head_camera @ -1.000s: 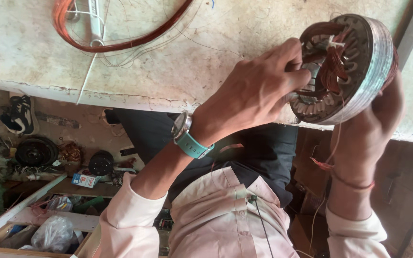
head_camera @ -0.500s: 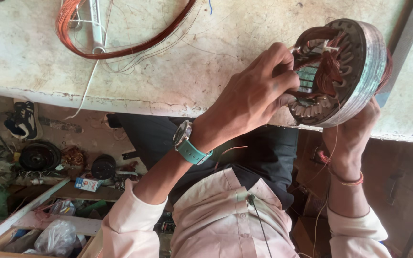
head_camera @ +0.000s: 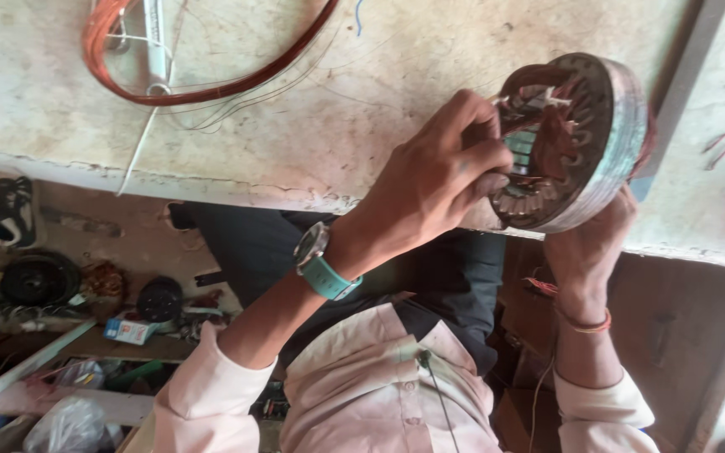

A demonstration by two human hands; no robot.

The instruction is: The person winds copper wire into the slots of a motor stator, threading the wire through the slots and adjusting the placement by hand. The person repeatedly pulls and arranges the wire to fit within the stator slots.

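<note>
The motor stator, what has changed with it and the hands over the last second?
Little. The left hand still has its fingers in the motor stator, at the copper windings. The right hand now cradles it from below, having been up along its far rim. The copper wire coil stays on the workbench.
</note>
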